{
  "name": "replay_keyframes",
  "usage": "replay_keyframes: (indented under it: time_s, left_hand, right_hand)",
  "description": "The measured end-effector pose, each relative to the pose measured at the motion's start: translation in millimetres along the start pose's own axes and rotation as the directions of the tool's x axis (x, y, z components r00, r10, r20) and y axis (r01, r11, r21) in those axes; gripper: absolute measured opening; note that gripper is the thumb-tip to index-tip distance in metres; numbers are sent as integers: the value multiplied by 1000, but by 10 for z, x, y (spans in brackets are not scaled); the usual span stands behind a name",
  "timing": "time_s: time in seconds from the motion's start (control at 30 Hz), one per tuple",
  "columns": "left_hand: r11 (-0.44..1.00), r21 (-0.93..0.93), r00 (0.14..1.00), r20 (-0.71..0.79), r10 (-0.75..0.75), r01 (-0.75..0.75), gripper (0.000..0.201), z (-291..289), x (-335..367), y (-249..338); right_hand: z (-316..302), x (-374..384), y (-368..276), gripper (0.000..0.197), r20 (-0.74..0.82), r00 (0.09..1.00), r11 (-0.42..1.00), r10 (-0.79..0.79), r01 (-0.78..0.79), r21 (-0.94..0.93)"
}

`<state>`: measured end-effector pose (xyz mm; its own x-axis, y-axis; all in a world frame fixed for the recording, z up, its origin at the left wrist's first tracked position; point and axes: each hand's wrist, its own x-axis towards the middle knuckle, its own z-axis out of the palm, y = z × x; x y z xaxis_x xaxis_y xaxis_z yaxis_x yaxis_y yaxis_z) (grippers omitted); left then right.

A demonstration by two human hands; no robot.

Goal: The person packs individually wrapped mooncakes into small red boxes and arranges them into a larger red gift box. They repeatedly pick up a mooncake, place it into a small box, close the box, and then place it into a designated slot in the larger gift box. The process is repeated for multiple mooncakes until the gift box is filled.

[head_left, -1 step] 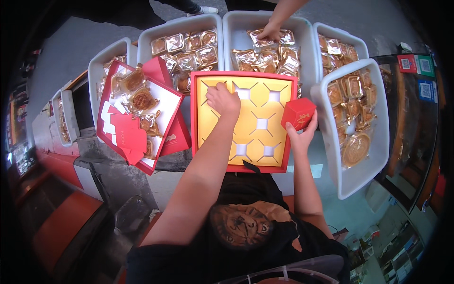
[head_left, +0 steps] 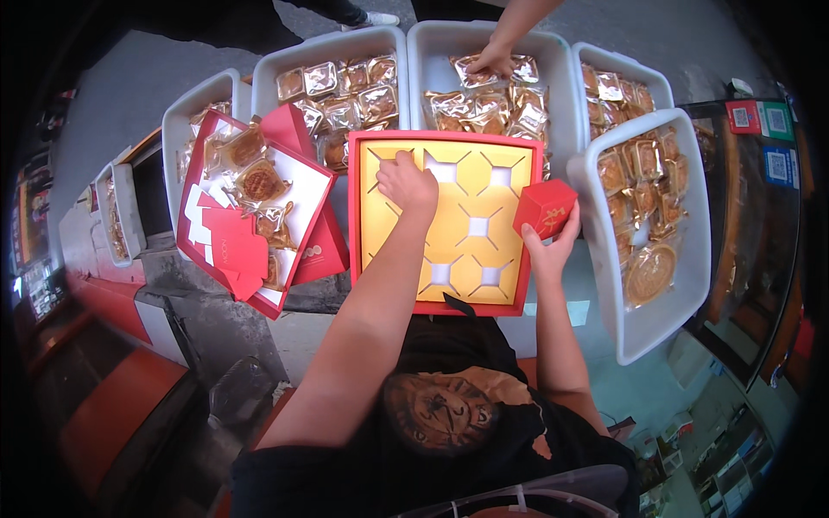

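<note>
A red gift box (head_left: 355, 216) with a yellow insert (head_left: 453, 203) sits in front of me, the insert cut with several slotted square openings. My left hand (head_left: 406, 183) is over its upper left part, fingers curled down; their tips are hidden, so what they pinch, if anything, does not show. At the box's right edge, my right hand (head_left: 551, 250) grips a small red carton (head_left: 546, 209) with gold markings, thumb on its near side. A black ribbon tab (head_left: 458, 304) hangs over the near edge of the gift box.
Grey plastic bins (head_left: 413, 65) with wrapped mooncakes (head_left: 377, 102) line the far side. Another person's hand (head_left: 494, 60) reaches into one. A tilted bin (head_left: 643, 332) stands right. Left, a red lid-like tray (head_left: 192, 226) holds wrapped mooncakes and red cards (head_left: 242, 252).
</note>
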<state>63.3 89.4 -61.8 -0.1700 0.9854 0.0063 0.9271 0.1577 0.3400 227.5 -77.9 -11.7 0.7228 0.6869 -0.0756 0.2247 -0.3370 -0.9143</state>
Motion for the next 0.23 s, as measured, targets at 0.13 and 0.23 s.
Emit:
replay_keyframes:
  time_s: [0.13, 0.23]
  left_hand:
    - [973, -159, 951, 286, -117, 167, 38, -96, 99, 22]
    - [969, -169, 932, 344, -113, 180, 45, -94, 119, -16]
  right_hand:
    - [12, -24, -28, 95, 8, 1000, 1000, -6, 6, 0]
    - [14, -39, -15, 95, 36, 999, 999, -14, 15, -37]
